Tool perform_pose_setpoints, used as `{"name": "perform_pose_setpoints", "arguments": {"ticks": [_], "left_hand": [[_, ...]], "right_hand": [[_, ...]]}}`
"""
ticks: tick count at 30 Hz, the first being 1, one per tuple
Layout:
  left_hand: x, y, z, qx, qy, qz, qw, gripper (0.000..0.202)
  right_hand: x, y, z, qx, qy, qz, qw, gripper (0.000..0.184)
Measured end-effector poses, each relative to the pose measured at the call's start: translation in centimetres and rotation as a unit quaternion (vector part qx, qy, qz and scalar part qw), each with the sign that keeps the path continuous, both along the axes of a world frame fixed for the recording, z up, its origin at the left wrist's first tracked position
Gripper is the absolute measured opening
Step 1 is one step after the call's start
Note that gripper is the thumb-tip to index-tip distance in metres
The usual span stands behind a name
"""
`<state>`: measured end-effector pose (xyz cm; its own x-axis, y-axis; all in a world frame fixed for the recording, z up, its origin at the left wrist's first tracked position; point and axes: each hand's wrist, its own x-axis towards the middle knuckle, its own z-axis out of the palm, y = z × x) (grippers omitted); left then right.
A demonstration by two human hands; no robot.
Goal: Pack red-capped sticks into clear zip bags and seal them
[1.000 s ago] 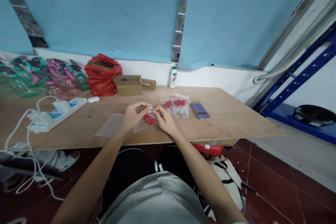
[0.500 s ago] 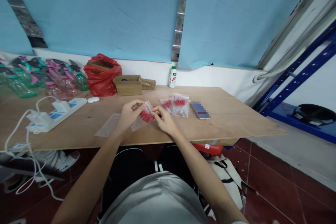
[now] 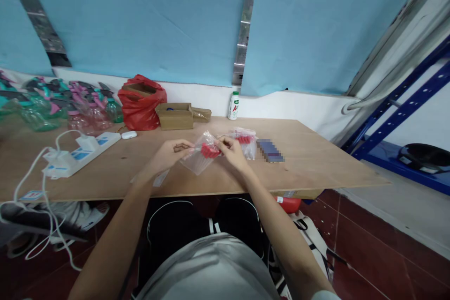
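Observation:
Both my hands hold a small clear plastic bag (image 3: 201, 155) with several red pieces inside, lifted just above the wooden table (image 3: 316, 159). My left hand (image 3: 168, 153) pinches the bag's left edge, fingers closed. My right hand (image 3: 232, 151) pinches its right side near the red pieces. Behind my right hand lies a pile of filled clear bags (image 3: 246, 140) with red pieces. Under my left wrist an empty clear bag (image 3: 160, 179) rests flat on the table.
A phone (image 3: 270, 150) lies right of the bags. At the back stand a white bottle (image 3: 233, 105), a cardboard box (image 3: 175, 115) and a red bag (image 3: 141, 101). White power strips (image 3: 82, 150) with cables and colourful spray bottles (image 3: 52, 103) fill the left. Blue shelving (image 3: 404, 108) is at right.
My hands have lifted the bag off the table and shifted it slightly right. The red pieces are now bunched near my right fingers. The camera tilted a little.

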<state>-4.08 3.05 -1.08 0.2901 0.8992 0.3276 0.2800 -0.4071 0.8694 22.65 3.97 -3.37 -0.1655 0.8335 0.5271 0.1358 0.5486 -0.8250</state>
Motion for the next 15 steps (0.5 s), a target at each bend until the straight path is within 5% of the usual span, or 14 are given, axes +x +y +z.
{"name": "perform_pose_setpoints", "arguments": {"ticks": [4, 9, 15], "left_hand": [[0.8, 0.0, -0.5, 0.003, -0.007, -0.011, 1.0, 0.04], [1.4, 0.1, -1.5, -0.025, 0.011, -0.036, 0.999, 0.041], [-1.9, 1.4, -1.2, 0.041, 0.06, 0.076, 0.994, 0.039]], "right_hand": [[2.2, 2.2, 1.8, 0.014, -0.043, 0.003, 0.999, 0.046], [6.5, 6.6, 3.2, 0.03, -0.103, -0.076, 0.991, 0.036], [12.9, 10.5, 3.8, 0.008, -0.315, -0.147, 0.938, 0.022]]}}
